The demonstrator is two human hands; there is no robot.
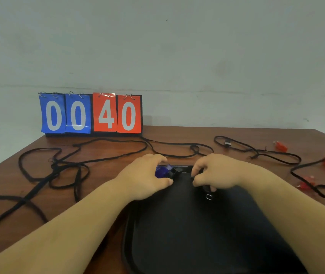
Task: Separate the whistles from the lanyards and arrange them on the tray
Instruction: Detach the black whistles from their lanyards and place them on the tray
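Black tray [197,234], far edge: whistle separation in progress.
Left hand [145,178] grips the blue whistle [162,171], long axis pointing right toward the right hand [215,175] just beside, which pinches the lanyard clip [207,189].

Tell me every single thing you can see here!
scoreboard: one, blue and red cards reading 00 40, back left of table
lanyards: several, black, sprawled over table; exact count unclear
red whistles: three, red, right side of table
blue whistle: one, blue with black end, in left hand
clip: one, dark, under right hand
ring: one, silver, hanging below clip over tray
tray: one, black, front centre
table: one, brown wood
wall: pale, behind table
left hand: grips blue whistle
right hand: pinches clip
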